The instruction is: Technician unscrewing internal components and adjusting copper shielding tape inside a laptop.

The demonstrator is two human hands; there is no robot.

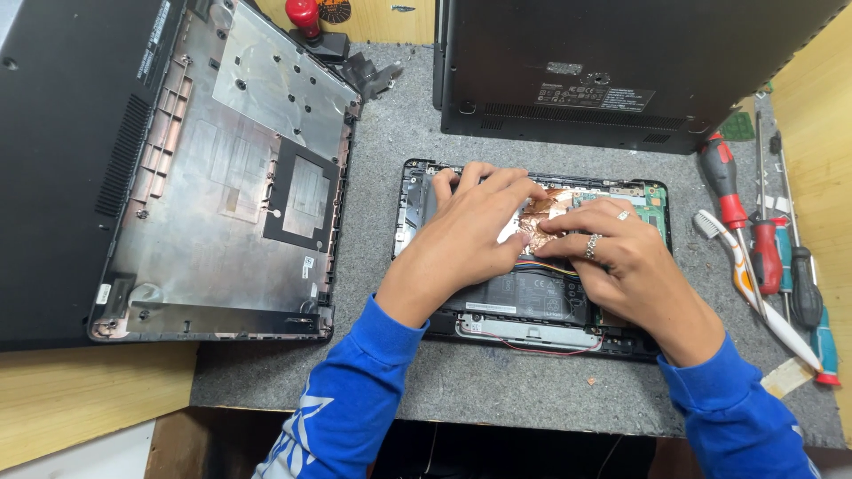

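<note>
Plainly both hands, left point(475, 232) and right point(612, 257), press fingertips on the copper heatsink point(543, 213) inside the open laptop point(532, 330) mid-tabletop point(497, 390), clamping nothing; a slip could tear the thin wires point(555, 266).

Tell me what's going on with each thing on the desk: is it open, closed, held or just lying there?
Small laptop: opened up, insides showing.
Left hand: fingers pressing on the copper part.
Right hand: fingers resting on the copper part, rings on.
Removed bottom cover: lying inside up.
Second laptop: closed, underside up.
Screwdrivers: lying untouched.
Toothbrush: lying untouched.
</note>
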